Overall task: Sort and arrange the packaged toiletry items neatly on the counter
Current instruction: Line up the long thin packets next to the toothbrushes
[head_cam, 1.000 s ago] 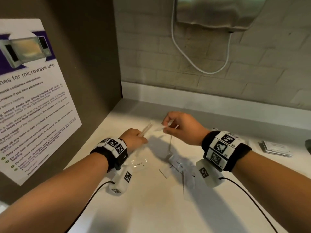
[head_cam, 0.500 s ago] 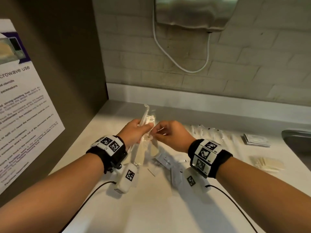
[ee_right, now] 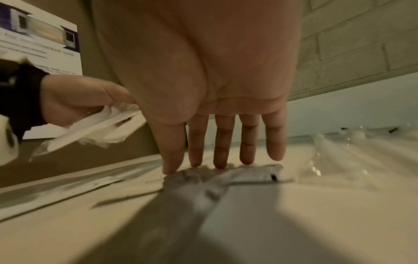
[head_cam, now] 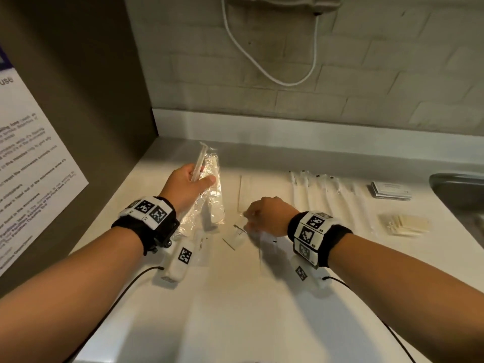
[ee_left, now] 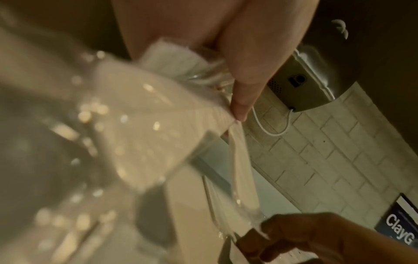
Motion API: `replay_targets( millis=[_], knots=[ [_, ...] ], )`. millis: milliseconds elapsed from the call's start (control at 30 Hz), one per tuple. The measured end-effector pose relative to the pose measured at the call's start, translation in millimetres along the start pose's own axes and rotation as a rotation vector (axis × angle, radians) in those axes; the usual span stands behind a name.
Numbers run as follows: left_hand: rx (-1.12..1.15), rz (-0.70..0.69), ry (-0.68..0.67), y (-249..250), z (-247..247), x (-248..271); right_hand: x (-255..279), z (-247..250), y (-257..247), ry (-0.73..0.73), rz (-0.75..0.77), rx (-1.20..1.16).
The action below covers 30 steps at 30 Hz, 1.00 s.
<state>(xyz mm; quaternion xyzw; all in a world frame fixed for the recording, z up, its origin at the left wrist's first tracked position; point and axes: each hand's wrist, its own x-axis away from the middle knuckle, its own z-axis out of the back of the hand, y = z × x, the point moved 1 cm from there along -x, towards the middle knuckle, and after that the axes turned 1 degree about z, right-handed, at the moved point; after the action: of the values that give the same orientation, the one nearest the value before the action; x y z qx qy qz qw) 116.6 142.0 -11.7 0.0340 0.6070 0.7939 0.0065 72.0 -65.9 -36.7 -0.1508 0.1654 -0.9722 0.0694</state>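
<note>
A smooth, pale, faintly glossy surface is shown by the desk (head_cam: 235,310). The packets (head_cam: 209,195) gripped in the left hand (head_cam: 183,187) are wrapped in clear, crinkled plastic film on which bright glints are caught. Matt white paper is suggested by the small sachet (ee_right: 248,173) under the right hand's fingers (ee_right: 221,142). The wall (head_cam: 366,74) is made of rough, matt painted brick. A brushed metal casing (ee_left: 316,80) is seen on it, with a smooth white cable (head_cam: 262,72) hanging below.
</note>
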Motion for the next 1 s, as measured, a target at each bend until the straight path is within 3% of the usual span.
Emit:
replay_targets(
  millis=[233,400,500,633,800,900,1000],
  knots=[
    [-0.050,0.034,-0.005,-15,11,3,33,-18,-8,0.017,0.083,0.043],
    [-0.066,0.041,-0.033,-14,7,-2,46,-12,-26,-0.139,0.136,0.129],
    [-0.074,0.042,-0.052,-13,3,-6,39,5,-34,-0.256,0.103,0.064],
    [-0.080,0.038,-0.046,-10,4,-16,1,31,-36,-0.086,0.084,0.062],
    [-0.093,0.036,-0.065,-8,-3,-29,-55,38,-29,0.067,-0.172,-0.024],
    [-0.154,0.037,-0.107,-6,-11,-39,-74,28,-25,0.056,-0.340,-0.134],
    [-0.174,0.054,-0.138,-7,-16,-48,-83,23,-23,0.018,-0.416,-0.087]
  ],
)
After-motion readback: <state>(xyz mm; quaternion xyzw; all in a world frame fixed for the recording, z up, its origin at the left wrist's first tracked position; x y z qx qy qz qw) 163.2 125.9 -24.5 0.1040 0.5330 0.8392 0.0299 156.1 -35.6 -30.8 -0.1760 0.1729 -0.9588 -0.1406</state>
